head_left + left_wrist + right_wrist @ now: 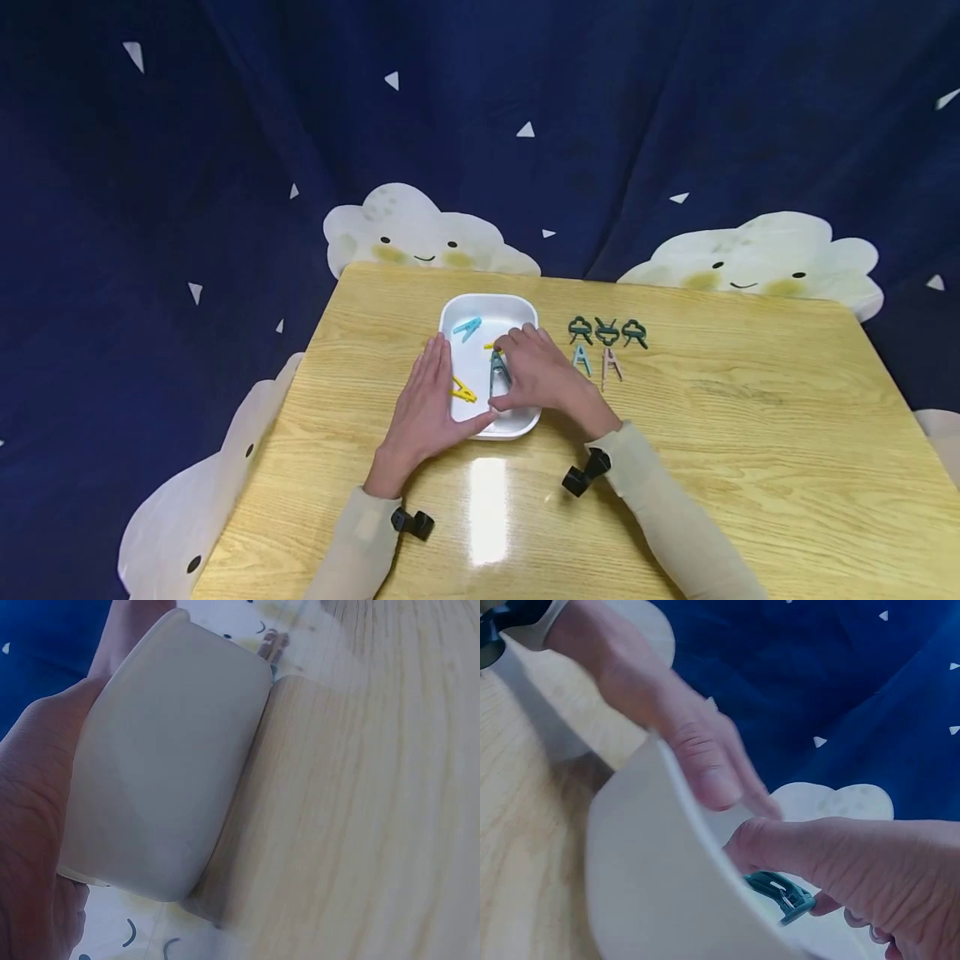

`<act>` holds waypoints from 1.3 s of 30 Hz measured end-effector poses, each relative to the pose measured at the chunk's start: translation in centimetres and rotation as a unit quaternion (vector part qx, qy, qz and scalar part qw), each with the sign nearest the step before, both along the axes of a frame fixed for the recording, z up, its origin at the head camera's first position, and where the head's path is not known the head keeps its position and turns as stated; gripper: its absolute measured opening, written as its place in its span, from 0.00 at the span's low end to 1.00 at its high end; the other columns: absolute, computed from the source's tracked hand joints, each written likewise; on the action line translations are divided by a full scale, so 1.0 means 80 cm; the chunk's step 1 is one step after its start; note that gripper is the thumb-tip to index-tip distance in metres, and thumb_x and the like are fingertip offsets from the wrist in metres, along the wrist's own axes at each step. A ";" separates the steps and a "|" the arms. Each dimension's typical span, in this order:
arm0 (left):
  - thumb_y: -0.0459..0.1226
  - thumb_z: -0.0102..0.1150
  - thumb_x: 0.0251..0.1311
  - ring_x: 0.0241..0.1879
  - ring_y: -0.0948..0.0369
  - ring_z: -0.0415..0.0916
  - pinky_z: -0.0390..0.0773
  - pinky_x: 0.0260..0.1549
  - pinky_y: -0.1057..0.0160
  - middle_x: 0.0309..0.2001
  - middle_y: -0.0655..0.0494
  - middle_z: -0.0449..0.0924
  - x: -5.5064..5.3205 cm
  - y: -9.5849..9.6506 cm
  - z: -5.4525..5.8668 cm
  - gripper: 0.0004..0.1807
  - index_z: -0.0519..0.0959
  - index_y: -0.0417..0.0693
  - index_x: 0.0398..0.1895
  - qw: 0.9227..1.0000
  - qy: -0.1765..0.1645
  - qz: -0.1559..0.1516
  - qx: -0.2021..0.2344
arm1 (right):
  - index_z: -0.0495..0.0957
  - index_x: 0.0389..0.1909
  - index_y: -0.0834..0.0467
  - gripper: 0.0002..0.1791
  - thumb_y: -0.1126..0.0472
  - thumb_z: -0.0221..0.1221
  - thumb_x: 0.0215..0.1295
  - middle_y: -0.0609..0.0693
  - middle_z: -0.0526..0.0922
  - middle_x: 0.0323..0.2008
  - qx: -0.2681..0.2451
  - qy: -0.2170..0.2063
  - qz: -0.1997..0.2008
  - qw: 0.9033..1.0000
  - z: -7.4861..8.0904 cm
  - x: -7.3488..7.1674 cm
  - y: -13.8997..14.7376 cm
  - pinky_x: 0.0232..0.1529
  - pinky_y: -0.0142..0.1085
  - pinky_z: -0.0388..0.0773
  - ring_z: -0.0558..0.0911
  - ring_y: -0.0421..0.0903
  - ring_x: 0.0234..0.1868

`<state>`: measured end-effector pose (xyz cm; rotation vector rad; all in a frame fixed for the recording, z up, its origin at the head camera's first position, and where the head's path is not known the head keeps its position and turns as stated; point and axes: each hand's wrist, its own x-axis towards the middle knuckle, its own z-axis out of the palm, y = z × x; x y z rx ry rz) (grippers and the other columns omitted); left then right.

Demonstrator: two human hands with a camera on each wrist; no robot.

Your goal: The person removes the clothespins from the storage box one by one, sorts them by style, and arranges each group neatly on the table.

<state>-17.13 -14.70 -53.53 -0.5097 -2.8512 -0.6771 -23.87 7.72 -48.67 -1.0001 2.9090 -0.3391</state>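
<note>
A white plastic tub (472, 417) stands on the table. My left hand (426, 408) rests along its left and near rim, fingers straight and thumb stretched over the near edge. Inside the tub, my right hand (542, 371) pinches a dark teal clothespin (497, 372) between thumb and fingers; the right wrist view shows the same clothespin (784, 896) below the thumb. A light blue clothespin (468, 328) lies at the back left of the tub. One yellow clothespin (463, 390) is beside my left fingers; another yellow piece (489, 346) is partly hidden by my right hand.
Right of the tub, three dark green clips (607, 332) lie in a row on the wooden table (720, 417). Nearer are a pale teal clothespin (581, 360) and a pink one (611, 367). A dark blue curtain (465, 125) with white clouds hangs behind.
</note>
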 end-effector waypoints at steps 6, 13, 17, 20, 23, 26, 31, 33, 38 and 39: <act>0.79 0.54 0.53 0.84 0.49 0.34 0.44 0.82 0.52 0.85 0.41 0.35 0.001 -0.002 -0.003 0.74 0.39 0.34 0.84 1.000 -0.005 0.003 0.001 | 0.78 0.60 0.61 0.48 0.36 0.79 0.41 0.49 0.77 0.41 -0.034 -0.005 -0.016 0.999 0.017 -0.001 0.011 0.52 0.44 0.70 0.68 0.51 0.45; 0.79 0.55 0.52 0.84 0.50 0.35 0.45 0.82 0.52 0.85 0.42 0.35 0.002 -0.002 -0.003 0.74 0.40 0.35 0.84 1.000 -0.009 0.008 0.001 | 0.78 0.59 0.61 0.48 0.35 0.78 0.40 0.51 0.80 0.46 -0.045 0.015 -0.036 0.998 0.030 0.000 0.035 0.54 0.46 0.70 0.71 0.52 0.47; 0.79 0.55 0.52 0.84 0.49 0.35 0.46 0.82 0.50 0.85 0.42 0.35 0.002 -0.001 -0.002 0.75 0.41 0.34 0.84 1.000 -0.006 0.006 0.003 | 0.78 0.60 0.62 0.49 0.36 0.79 0.39 0.55 0.82 0.49 -0.052 0.024 -0.053 0.997 0.037 0.002 0.054 0.53 0.47 0.70 0.71 0.53 0.48; 0.79 0.55 0.51 0.84 0.49 0.36 0.47 0.81 0.50 0.85 0.41 0.37 0.002 -0.002 -0.003 0.75 0.42 0.33 0.84 1.000 0.001 0.004 0.008 | 0.79 0.59 0.62 0.49 0.37 0.80 0.38 0.56 0.83 0.50 -0.061 0.026 -0.065 0.996 0.041 0.003 0.068 0.53 0.49 0.70 0.71 0.54 0.48; 0.80 0.55 0.51 0.84 0.50 0.36 0.47 0.81 0.50 0.85 0.41 0.37 0.001 -0.002 -0.003 0.75 0.42 0.34 0.84 1.000 0.004 0.004 0.010 | 0.79 0.58 0.61 0.48 0.38 0.79 0.38 0.56 0.83 0.51 -0.064 0.031 -0.071 0.995 0.042 0.003 0.081 0.53 0.50 0.70 0.72 0.54 0.48; 0.80 0.55 0.51 0.84 0.50 0.35 0.46 0.82 0.51 0.85 0.42 0.37 0.001 -0.002 -0.004 0.75 0.40 0.35 0.84 1.000 0.002 0.005 0.010 | 0.79 0.57 0.62 0.47 0.38 0.78 0.38 0.56 0.83 0.49 -0.063 0.035 -0.072 0.995 0.042 0.003 0.093 0.52 0.50 0.69 0.72 0.55 0.48; 0.79 0.56 0.52 0.84 0.50 0.34 0.44 0.82 0.52 0.85 0.43 0.35 0.001 -0.001 -0.004 0.74 0.40 0.35 0.84 1.000 -0.004 0.003 0.010 | 0.79 0.57 0.62 0.47 0.39 0.78 0.37 0.55 0.83 0.48 -0.065 0.034 -0.077 0.994 0.040 0.003 0.112 0.49 0.49 0.69 0.71 0.55 0.46; 0.79 0.56 0.52 0.84 0.50 0.34 0.44 0.82 0.52 0.85 0.43 0.35 0.001 -0.001 -0.003 0.74 0.40 0.35 0.84 1.000 -0.008 0.003 0.007 | 0.79 0.57 0.62 0.47 0.39 0.79 0.37 0.56 0.84 0.47 -0.066 0.032 -0.081 0.994 0.039 0.004 0.119 0.48 0.49 0.69 0.71 0.55 0.46; 0.79 0.55 0.52 0.84 0.50 0.34 0.43 0.82 0.53 0.85 0.43 0.35 0.001 0.000 -0.001 0.74 0.39 0.36 0.84 1.000 -0.012 0.002 0.005 | 0.79 0.59 0.63 0.47 0.42 0.80 0.37 0.59 0.84 0.49 -0.067 0.029 -0.088 0.993 0.035 0.004 0.137 0.49 0.51 0.68 0.73 0.58 0.48; 0.79 0.55 0.52 0.84 0.50 0.34 0.44 0.82 0.52 0.85 0.43 0.35 0.001 0.000 -0.001 0.74 0.39 0.36 0.84 1.000 -0.010 0.002 0.005 | 0.79 0.59 0.63 0.48 0.42 0.80 0.37 0.59 0.84 0.49 -0.068 0.028 -0.089 0.993 0.034 0.004 0.141 0.50 0.51 0.68 0.73 0.58 0.48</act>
